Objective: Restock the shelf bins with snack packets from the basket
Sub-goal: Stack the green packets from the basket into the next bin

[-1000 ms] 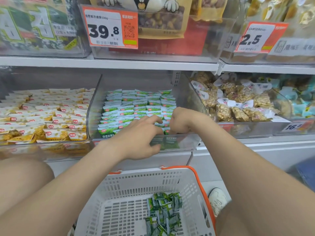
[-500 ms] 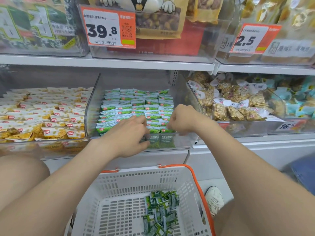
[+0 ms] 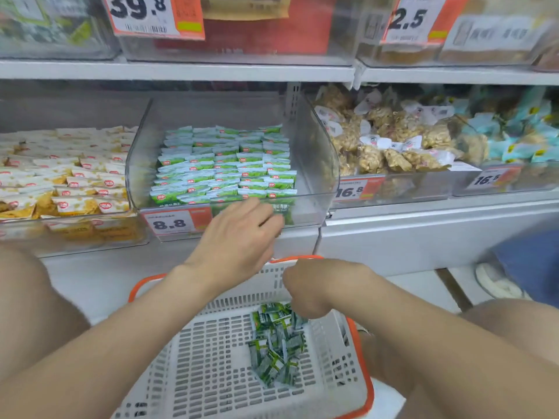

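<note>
Green snack packets (image 3: 276, 343) lie heaped in the near white slotted basket (image 3: 196, 358). The right hand (image 3: 311, 285) hangs just above them, fingers curled; hold unclear. The left hand (image 3: 239, 237), fingers relaxed, is at the clear plastic shelf bin (image 3: 314, 164) front.

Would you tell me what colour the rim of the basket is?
The rim is orange, on the white basket; the head view shows it best.

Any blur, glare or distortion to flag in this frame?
Head view: motion blur smears the 39.8 tag and the right-hand bins; the green packets read clearer. Head view: flat light, no hard shadows, faint sheen on the clear bin wall. Head view: wide-angle stretch swells the forearms near the bottom corners.
</note>
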The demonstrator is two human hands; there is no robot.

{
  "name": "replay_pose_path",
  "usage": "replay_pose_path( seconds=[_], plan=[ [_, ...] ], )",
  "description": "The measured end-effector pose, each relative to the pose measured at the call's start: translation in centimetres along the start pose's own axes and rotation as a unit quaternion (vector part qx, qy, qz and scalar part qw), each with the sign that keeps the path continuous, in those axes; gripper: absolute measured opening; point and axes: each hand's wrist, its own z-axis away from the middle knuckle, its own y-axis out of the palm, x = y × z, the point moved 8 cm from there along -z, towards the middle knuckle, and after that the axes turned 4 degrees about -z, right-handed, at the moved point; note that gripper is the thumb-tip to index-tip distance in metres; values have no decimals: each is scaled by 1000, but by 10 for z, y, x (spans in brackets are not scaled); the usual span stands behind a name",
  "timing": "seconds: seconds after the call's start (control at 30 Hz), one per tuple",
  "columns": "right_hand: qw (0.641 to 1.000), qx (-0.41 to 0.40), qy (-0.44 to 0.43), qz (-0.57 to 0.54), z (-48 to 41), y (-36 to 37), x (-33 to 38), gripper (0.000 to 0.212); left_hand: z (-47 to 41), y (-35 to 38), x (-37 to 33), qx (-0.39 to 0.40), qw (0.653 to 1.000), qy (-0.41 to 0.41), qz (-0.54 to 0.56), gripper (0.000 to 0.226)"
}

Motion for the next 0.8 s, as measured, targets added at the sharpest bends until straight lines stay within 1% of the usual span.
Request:
replay_pose_path(
  seconds=[0.03, 0.07, 0.1, 0.13, 0.17, 0.27, 0.33, 0.37, 0.4, 0.43, 0.47, 0.53, 0.57, 0.6, 0.63, 0.67, 0.7, 0.73, 0.77, 0.8],
  plan=[
    [1000, 11, -3, -5, -6, 12, -1, 7, 6, 22, -12, 68, 997, 6, 26, 10],
    [1000, 20, -6, -15, -12, 22, -1, 9, 15, 49, -23, 161, 986, 1, 50, 11],
    [999, 26, -10, -22, -17, 31, -2, 13, 28, 79, -32, 253, 965, -11, 67, 12],
    [999, 31, -13, -21, -23, 39, -3, 18, 43, 107, -39, 325, 942, -19, 75, 14],
    [999, 35, -12, -16, -27, 47, -5, 20, 59, 133, -47, 380, 920, -28, 92, 14],
    [999, 39, -9, 2, -40, 67, -8, 9, 107, 203, -65, 496, 856, -62, 133, 6],
    [999, 38, -19, 17, -48, 76, -5, 9, 145, 241, -81, 570, 800, -82, 167, 19],
    [999, 40, -27, 22, -52, 79, -3, 10, 163, 256, -89, 601, 772, -94, 183, 21],
    [998, 40, -33, 25, -55, 81, -1, 10, 178, 267, -97, 618, 757, -94, 192, 17],
    [998, 40, -40, 26, -58, 83, 0, 9, 192, 275, -106, 630, 745, -91, 200, 9],
    [998, 37, -47, 27, -61, 84, 1, 7, 205, 284, -112, 628, 742, -96, 212, 16],
    [998, 27, -56, 28, -65, 87, 1, 5, 230, 297, -128, 637, 730, -100, 225, 71],
    [998, 24, -58, 30, -67, 89, 2, 6, 242, 301, -136, 645, 728, -83, 217, 83],
    [997, 24, -60, 33, -69, 91, 2, 10, 249, 303, -141, 643, 732, -69, 213, 82],
    [997, 25, -63, 36, -70, 93, 3, 14, 255, 312, -144, 632, 743, -63, 212, 75],
    [997, 27, -65, 38, -72, 94, 3, 16, 253, 314, -149, 616, 758, -40, 212, 63],
    [997, 28, -66, 39, -73, 95, 3, 16, 249, 315, -152, 603, 767, -33, 215, 53],
    [997, 28, -67, 39, -74, 94, 3, 15, 240, 314, -155, 575, 784, -37, 231, 47],
    [997, 26, -68, 39, -75, 93, 3, 13, 232, 316, -152, 544, 792, -100, 258, 46],
    [997, 26, -68, 40, -76, 93, 3, 10, 229, 316, -147, 531, 777, -183, 286, 42]
  ],
)
